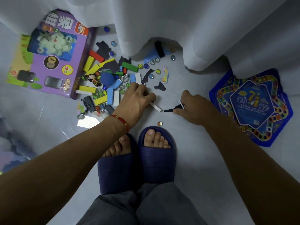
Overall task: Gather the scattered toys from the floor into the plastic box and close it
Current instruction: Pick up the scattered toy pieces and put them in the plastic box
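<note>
Head view: both arms reach down to the floor (186, 143) ahead of two feet in dark blue slippers (157, 153). The left hand (138, 99) has its grip curled round a white block (155, 106), whose free end pokes out toward 4 o'clock and rests on or just above the tiles. The right hand (193, 106) pinches thin flat pieces, a black shape (170, 109) and a white-edged sliver, between thumb and fingers. So both grips are narrow and loaded.

The scattered toys lie mainly at 10 to 12 o'clock of the left hand: coloured blocks (100, 73), glass marbles (152, 67), a blue ball (107, 78), a small doll (94, 79), metal rings and more black pieces. A single marble (160, 123) sits just beyond the slippers. A purple game box (53, 59) lies at 10 o'clock, a blue star-shaped board (253, 104) at 3 o'clock, and a white curtain (178, 30) hangs over the far edge of the pile. I cannot pick out the plastic box with certainty; a translucent edge at 8 o'clock may be it.

To do this pickup well, I would lift the block clear before swinging, keep the flat pieces pinched firmly since they slip easily, and carry both loads together. The marbles will likely roll, so scoop them with a cupped palm, and check under the curtain folds.
</note>
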Motion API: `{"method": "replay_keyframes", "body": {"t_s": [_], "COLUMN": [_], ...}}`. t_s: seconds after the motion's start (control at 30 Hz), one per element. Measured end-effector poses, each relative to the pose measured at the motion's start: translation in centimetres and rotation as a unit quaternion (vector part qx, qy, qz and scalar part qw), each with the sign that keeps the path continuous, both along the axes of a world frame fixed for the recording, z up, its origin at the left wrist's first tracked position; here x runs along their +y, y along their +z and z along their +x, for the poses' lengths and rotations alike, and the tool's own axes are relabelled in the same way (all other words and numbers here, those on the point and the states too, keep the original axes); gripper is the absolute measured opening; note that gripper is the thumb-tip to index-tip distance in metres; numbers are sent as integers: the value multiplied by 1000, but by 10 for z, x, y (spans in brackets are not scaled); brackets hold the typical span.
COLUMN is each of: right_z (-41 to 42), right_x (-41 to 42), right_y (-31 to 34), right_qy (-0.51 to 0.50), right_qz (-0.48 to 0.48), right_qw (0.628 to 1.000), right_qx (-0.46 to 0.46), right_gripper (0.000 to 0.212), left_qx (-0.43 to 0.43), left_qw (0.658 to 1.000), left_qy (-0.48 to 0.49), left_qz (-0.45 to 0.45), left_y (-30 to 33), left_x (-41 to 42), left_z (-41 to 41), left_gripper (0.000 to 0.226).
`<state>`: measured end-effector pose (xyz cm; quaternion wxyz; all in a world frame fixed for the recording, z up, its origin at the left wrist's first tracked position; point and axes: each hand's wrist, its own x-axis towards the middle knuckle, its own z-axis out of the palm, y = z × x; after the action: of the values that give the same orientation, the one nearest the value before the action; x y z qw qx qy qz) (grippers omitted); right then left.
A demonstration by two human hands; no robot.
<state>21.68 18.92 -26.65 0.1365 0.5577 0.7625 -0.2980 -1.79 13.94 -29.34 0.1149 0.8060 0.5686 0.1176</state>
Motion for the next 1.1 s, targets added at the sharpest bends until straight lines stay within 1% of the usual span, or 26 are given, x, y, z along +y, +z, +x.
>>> {"method": "replay_keyframes", "body": {"t_s": [0.13,0.23,0.3,0.37,0.4,0.47,0.53,0.6,0.67,0.77,0.83,0.87,0.9,0.97,1.0,1.03,1.1], "right_z": [7,10,11,12,13,13,9,0,-14,-44,-71,-88,-107,-153,-179,-207,-266], "right_x": [-14,-26,-34,-38,-39,-37,-35,-33,-33,-33,-33,-35,-39,-55,-65,-77,-106], "right_y": [-2,-2,-1,1,3,13,34,66,107,174,215,234,251,282,293,303,319], "right_qy": [22,42,57,60,42,-43,-135,-187,-201,-186,-178,-174,-165,-127,-110,-94,-66], "right_qz": [1,19,28,12,-9,-55,-109,-174,-218,-255,-276,-288,-299,-316,-330,-347,-386], "right_qw": [1000,999,998,998,998,993,972,940,918,907,906,906,909,916,912,903,883], "right_qx": [9,14,18,29,47,99,159,226,264,278,267,255,240,213,217,233,259], "right_gripper": [40,32,26,23,24,31,33,30,30,27,23,21,19,18,17,19,21], "left_qx": [-19,-36,-55,-81,-97,-137,-192,-278,-376,-529,-617,-649,-672,-702,-711,-717,-712], "left_qw": [1000,999,998,994,991,981,961,915,847,709,619,586,560,523,509,493,473], "left_qy": [17,21,37,67,82,116,172,252,327,418,437,438,439,442,451,466,502], "left_qz": [-7,-16,-20,-33,-44,-74,-105,-147,-186,-207,-212,-210,-207,-192,-180,-162,-133], "left_y": [-1,-1,0,2,5,16,36,60,87,137,177,195,212,240,250,259,274], "left_x": [-2,-4,-7,-11,-14,-19,-27,-36,-47,-71,-93,-107,-121,-154,-172,-189,-225], "left_z": [1,0,-2,-4,-6,-8,-9,-12,-18,-27,-39,-49,-62,-95,-113,-132,-174], "left_gripper": [22,22,20,18,18,17,16,13,11,11,11,11,12,11,7,7,16]}}
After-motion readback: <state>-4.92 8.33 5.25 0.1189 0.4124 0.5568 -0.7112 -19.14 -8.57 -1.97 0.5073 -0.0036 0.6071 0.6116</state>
